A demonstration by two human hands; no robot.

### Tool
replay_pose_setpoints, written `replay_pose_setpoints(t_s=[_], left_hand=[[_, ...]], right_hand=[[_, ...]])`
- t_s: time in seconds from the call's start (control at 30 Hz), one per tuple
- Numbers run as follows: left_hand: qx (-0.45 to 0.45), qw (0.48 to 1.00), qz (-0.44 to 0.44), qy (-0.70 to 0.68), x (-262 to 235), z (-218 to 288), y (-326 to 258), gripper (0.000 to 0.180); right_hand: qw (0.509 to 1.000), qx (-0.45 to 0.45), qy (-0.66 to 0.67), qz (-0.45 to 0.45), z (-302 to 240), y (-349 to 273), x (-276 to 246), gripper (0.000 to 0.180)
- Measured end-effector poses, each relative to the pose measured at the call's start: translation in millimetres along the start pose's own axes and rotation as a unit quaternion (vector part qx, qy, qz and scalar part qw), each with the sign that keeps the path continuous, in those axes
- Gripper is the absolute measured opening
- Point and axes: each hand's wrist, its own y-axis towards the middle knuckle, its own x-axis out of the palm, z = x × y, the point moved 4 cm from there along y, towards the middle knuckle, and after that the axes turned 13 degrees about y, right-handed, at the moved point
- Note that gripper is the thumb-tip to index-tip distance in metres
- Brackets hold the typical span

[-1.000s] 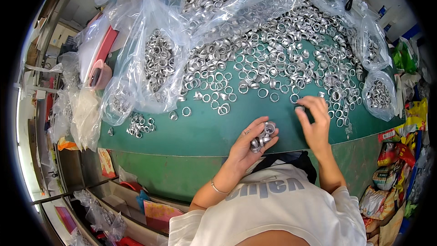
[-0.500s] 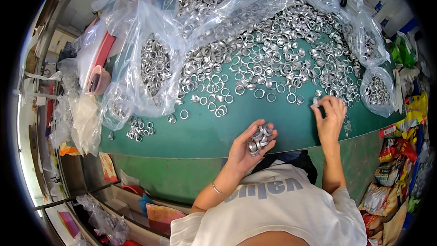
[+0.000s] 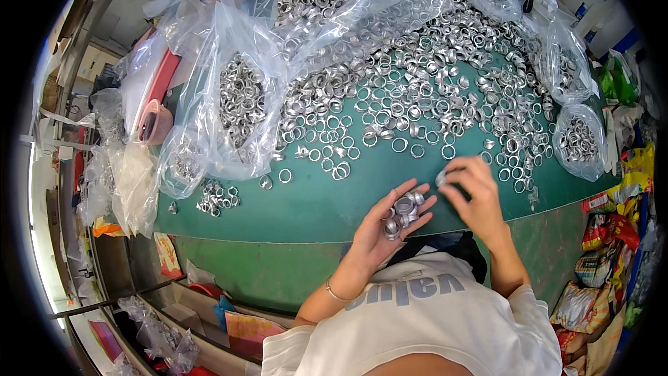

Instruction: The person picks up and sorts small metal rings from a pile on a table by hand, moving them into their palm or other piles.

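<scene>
My left hand (image 3: 379, 219) is cupped palm up near the table's front edge, holding several silver metal rings (image 3: 402, 214). To its right and slightly higher, my right hand (image 3: 473, 191) pinches a single ring (image 3: 441, 178) between thumb and fingers; motion blurs it a little. Beyond both hands, a wide heap of similar rings (image 3: 417, 90) spreads over the green tabletop (image 3: 320, 202), thinning into loose single rings at its near side. A smaller cluster of rings (image 3: 217, 197) lies to the left.
Clear plastic bags with rings stand on the left (image 3: 240, 111) and at the right edge (image 3: 579, 141). A large plastic sheet (image 3: 369, 21) partly covers the heap. A pink container (image 3: 154, 124) sits at far left. Colourful packages (image 3: 605, 237) are stacked beyond the table's right side.
My right hand has moved left from the heap's near right edge toward my left hand, carrying a ring. The left hand has shifted slightly right and its fingers have spread a little.
</scene>
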Motion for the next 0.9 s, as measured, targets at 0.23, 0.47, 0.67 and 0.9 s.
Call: replay_pose_setpoints(t_s=[0.23, 0.47, 0.67, 0.9], left_hand=[[0.024, 0.996, -0.039, 0.080, -9, -8, 2, 0.042], [-0.034, 0.981, -0.081, -0.173, -9, -6, 3, 0.036], [0.016, 0.999, -0.011, -0.032, -19, -12, 8, 0.033], [0.017, 0.993, -0.071, -0.095, -15, -6, 4, 0.024]], right_hand=[[0.993, 0.057, -0.027, 0.102, 19, 22, -11, 0.010], [0.967, 0.040, -0.239, 0.072, 41, 30, 10, 0.017], [0.970, 0.090, -0.219, 0.048, 50, 38, 13, 0.015], [0.984, -0.024, -0.125, 0.122, 31, 48, -8, 0.010]])
